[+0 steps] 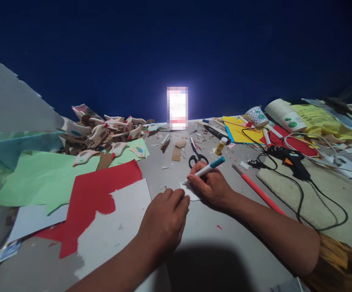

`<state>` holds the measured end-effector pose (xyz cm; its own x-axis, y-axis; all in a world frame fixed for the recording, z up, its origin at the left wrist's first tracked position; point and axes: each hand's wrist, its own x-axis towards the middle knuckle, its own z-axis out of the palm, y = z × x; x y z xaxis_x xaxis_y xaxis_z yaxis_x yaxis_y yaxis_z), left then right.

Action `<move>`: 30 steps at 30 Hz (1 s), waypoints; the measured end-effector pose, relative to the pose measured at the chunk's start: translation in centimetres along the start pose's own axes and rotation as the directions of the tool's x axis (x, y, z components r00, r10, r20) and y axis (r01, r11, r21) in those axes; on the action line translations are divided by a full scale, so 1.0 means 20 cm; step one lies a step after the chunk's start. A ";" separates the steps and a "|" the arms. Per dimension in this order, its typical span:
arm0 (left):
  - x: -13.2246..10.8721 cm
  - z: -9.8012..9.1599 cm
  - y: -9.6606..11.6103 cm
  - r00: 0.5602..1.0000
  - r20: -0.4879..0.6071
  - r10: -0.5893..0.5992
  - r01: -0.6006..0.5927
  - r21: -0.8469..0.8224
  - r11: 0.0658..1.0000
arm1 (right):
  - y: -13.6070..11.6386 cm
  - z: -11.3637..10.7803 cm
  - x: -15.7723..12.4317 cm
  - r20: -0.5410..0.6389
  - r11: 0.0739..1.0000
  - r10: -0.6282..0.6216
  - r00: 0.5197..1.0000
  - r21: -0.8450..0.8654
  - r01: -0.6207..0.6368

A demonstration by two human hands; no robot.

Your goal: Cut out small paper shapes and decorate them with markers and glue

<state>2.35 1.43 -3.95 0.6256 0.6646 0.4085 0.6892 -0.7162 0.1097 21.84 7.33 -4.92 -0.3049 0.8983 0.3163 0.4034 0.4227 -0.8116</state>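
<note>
Currently, one pair of scissors (194, 150) with black looped handles lies on the grey worktop (206, 225). Just nearer than the scissors, the right hand (210, 185) has its grip closed round one slim white pen (202, 170) with a teal end, its tip at a small white paper piece (191, 193). The left hand (165, 215), fingers curled, rests at that piece's edge; whether its grip pinches it I cannot tell. Right of the scissors are one yellow glue stick (220, 147) and one black marker (214, 132), its pale print too small to read. Farther right lie one black glue gun (294, 159) and one stack of paper cups (283, 114) printed with green blotches. Left of the scissors are red paper (102, 184) and, beyond it, flat bird cut-outs (102, 133), heaped too closely to count.
</note>
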 end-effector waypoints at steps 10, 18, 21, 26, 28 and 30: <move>0.01 0.00 0.00 0.999 0.031 -0.009 0.008 0.011 1.000 | 0.00 0.00 0.00 0.014 1.000 0.000 1.000 -0.013 0.000; 0.01 -0.01 0.00 0.999 0.041 -0.014 0.014 0.001 1.000 | 0.01 0.00 0.00 0.014 1.000 0.015 1.000 -0.008 -0.015; 0.01 -0.01 0.00 0.999 0.034 -0.018 0.019 -0.003 1.000 | 0.00 0.00 0.00 0.012 0.999 0.035 0.999 -0.011 -0.035; 0.01 -0.01 0.01 1.000 0.025 -0.019 0.019 0.005 1.000 | 0.00 0.00 0.01 -0.012 0.995 0.073 0.997 0.072 -0.072; 0.01 -0.01 0.01 1.000 0.007 -0.018 0.018 0.010 1.000 | 0.00 0.00 0.02 -0.060 0.971 0.154 0.986 0.196 -0.139; 0.00 -0.01 0.01 1.000 -0.015 -0.025 0.025 0.011 1.000 | 0.01 0.00 0.03 -0.098 0.931 0.231 0.968 0.310 -0.191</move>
<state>2.44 1.28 -3.65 0.6030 0.6789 0.4189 0.7087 -0.6970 0.1096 21.83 7.89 -4.86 -0.1175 0.9790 0.1665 0.1668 0.1848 -0.9685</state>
